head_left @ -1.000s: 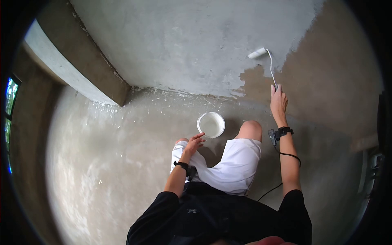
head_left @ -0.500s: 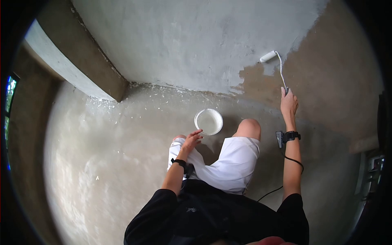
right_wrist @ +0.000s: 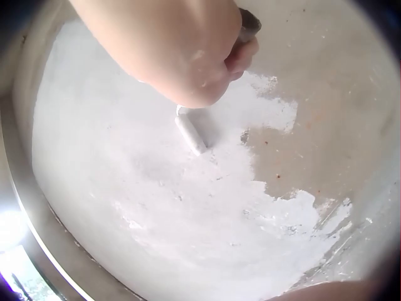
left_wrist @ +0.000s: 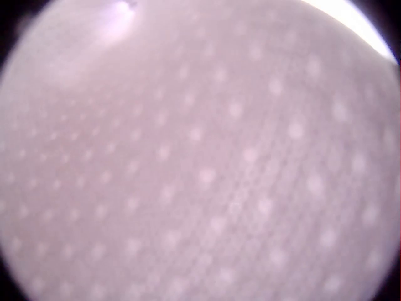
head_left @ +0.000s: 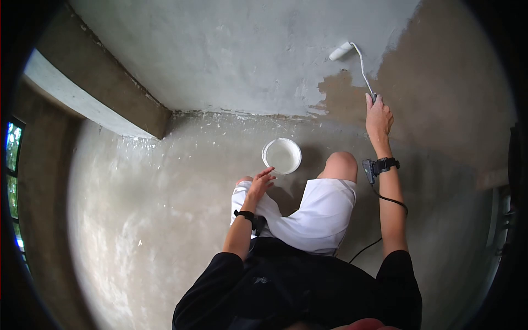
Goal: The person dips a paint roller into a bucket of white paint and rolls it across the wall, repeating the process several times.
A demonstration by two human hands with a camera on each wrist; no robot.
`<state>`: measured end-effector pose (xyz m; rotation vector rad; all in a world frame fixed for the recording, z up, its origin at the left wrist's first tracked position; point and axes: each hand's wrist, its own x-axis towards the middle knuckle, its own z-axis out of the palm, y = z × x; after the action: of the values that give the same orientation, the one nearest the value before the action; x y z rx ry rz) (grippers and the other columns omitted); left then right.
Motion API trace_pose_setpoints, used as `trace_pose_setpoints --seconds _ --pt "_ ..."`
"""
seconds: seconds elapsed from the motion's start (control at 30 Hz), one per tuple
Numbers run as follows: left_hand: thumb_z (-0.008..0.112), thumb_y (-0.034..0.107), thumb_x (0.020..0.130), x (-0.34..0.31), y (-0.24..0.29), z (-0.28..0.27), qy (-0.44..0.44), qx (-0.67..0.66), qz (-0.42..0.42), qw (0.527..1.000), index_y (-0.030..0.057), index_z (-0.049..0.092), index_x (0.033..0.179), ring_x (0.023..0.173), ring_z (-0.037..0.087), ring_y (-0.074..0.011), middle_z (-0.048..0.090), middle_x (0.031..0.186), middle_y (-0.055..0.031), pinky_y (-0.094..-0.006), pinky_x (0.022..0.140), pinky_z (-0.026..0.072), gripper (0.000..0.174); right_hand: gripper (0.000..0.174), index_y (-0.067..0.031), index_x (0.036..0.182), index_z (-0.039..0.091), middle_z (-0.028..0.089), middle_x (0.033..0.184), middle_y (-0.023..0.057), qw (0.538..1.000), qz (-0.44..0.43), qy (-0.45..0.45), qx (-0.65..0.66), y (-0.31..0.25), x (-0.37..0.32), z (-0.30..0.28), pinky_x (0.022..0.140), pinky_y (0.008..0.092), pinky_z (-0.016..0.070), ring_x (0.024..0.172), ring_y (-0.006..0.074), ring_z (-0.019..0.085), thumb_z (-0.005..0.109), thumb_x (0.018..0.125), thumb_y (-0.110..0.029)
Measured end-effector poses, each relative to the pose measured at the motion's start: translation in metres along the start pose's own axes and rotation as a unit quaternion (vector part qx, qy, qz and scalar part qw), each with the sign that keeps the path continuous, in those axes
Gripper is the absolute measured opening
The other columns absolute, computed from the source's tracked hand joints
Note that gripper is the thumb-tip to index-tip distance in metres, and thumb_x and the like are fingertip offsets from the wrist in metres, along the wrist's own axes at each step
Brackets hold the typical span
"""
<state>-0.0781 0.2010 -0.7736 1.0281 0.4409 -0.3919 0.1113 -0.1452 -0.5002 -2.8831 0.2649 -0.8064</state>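
Note:
My right hand point(head_left: 379, 119) grips the dark handle of a paint roller point(head_left: 341, 51), its white sleeve lying against the painted part of the wall point(head_left: 247, 60). The right wrist view shows the same roller point(right_wrist: 191, 134) below my curled fingers point(right_wrist: 241, 59). A bare brown patch point(head_left: 338, 91) borders the white paint close to the roller. My left hand point(head_left: 260, 184) hangs over my left knee with loose fingers, fingertips right at the rim of a white bucket point(head_left: 265, 151) that has pale paint in it. Dotted, blurred cloth point(left_wrist: 207, 175) fills the left wrist view.
Unpainted brown wall point(head_left: 451, 82) stretches to the right. A pillar point(head_left: 110, 71) juts out at the left. White drips speckle the concrete floor point(head_left: 165, 181) along the wall's foot. A cable point(head_left: 393, 202) runs from my right wrist along the forearm.
The roller moved a little right and down, then back left and up on the wall with my right hand. My left hand stays beside the bucket.

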Motion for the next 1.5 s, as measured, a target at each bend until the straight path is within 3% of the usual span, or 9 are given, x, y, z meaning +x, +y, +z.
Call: trace_pose_setpoints --seconds 0.17,0.3,0.47,0.6,0.87,1.1,1.27,1.37,1.5 --pt "0.05 0.01 0.09 0.006 -0.005 -0.008 -0.014 -0.005 0.014 1.0 0.013 0.054 0.126 0.096 0.057 -0.0113 0.057 0.118 0.0054 -0.0326 0.085 0.0428 0.037 0.047 -0.0038 0.095 0.057 0.065 0.076 0.0211 0.999 0.037 -0.022 0.004 0.028 -0.009 0.011 0.063 0.0476 0.0511 0.073 0.0408 0.064 0.041 0.095 -0.048" --pt "0.051 0.01 0.088 0.002 0.003 -0.003 -0.009 0.009 0.01 1.0 0.0132 0.054 0.126 0.098 0.056 -0.0113 0.056 0.118 0.0054 -0.0334 0.087 0.0417 0.038 0.048 -0.0031 0.096 0.057 0.065 0.076 0.0222 0.998 0.049 -0.032 0.012 0.01 -0.006 0.014 0.064 0.0476 0.0514 0.074 0.0406 0.064 0.041 0.095 -0.048" --pt "0.052 0.01 0.087 -0.001 0.003 0.003 0.0 0.011 0.012 1.0 0.0134 0.055 0.125 0.098 0.056 -0.0113 0.056 0.118 0.0049 -0.0339 0.087 0.0412 0.038 0.046 -0.0021 0.094 0.056 0.064 0.073 0.0218 0.996 -0.052 -0.01 0.067 -0.021 0.02 0.008 0.059 0.0466 0.0525 0.069 0.0399 0.064 0.042 0.095 -0.045" --pt "0.052 0.01 0.088 0.002 0.001 0.001 0.001 0.003 0.003 1.0 0.0132 0.054 0.126 0.097 0.056 -0.0113 0.056 0.119 0.005 -0.0339 0.087 0.0411 0.038 0.045 -0.0013 0.092 0.056 0.063 0.07 0.0216 0.996 -0.062 -0.006 0.071 -0.022 0.022 0.029 0.057 0.0461 0.0531 0.067 0.0399 0.064 0.043 0.095 -0.044" --pt "0.05 0.009 0.089 0.007 0.001 0.001 0.017 -0.006 -0.001 1.0 0.0128 0.054 0.126 0.096 0.056 -0.0111 0.055 0.121 0.0053 -0.0346 0.086 0.0414 0.038 0.046 0.0031 0.094 0.051 0.064 0.08 0.0266 0.986 0.098 -0.125 0.041 0.07 -0.046 0.104 0.067 0.0475 0.054 0.077 0.0428 0.064 0.041 0.097 -0.041" --pt "0.05 0.01 0.089 0.002 0.003 -0.001 0.004 0.002 -0.003 1.0 0.0122 0.053 0.127 0.098 0.056 -0.0121 0.055 0.121 0.0043 -0.0343 0.086 0.0417 0.038 0.048 0.0039 0.094 0.051 0.064 0.081 0.0278 0.981 0.109 -0.151 0.047 0.086 -0.063 0.098 0.069 0.05 0.0518 0.079 0.0447 0.063 0.038 0.097 -0.042" --pt "0.053 0.012 0.09 0.006 0.004 -0.002 -0.002 0.005 0.007 1.0 0.0121 0.053 0.126 0.1 0.057 -0.0137 0.056 0.119 0.0015 -0.0359 0.087 0.042 0.036 0.043 0.0016 0.095 0.051 0.064 0.077 0.0247 0.992 0.055 -0.102 0.05 0.042 -0.039 0.072 0.064 0.046 0.054 0.074 0.0419 0.064 0.041 0.097 -0.04" --pt "0.055 0.014 0.09 0.0 0.012 0.002 0.009 -0.04 -0.016 0.999 0.0122 0.055 0.123 0.1 0.057 -0.0151 0.057 0.116 0.0002 -0.0373 0.087 0.0419 0.034 0.042 -0.0003 0.094 0.052 0.064 0.07 0.0224 0.997 -0.049 -0.042 0.047 0.018 -0.005 0.055 0.056 0.0442 0.0537 0.066 0.0398 0.064 0.043 0.096 -0.041" --pt "0.059 0.016 0.087 -0.016 0.047 0.003 0.01 0.029 -0.004 1.0 0.0114 0.054 0.122 0.1 0.058 -0.0164 0.058 0.114 -0.0022 -0.0371 0.083 0.0439 0.035 0.042 -0.0013 0.094 0.052 0.063 0.069 0.0218 0.995 -0.091 -0.016 0.047 -0.008 0.009 0.046 0.055 0.0443 0.0535 0.065 0.0399 0.064 0.044 0.095 -0.042"
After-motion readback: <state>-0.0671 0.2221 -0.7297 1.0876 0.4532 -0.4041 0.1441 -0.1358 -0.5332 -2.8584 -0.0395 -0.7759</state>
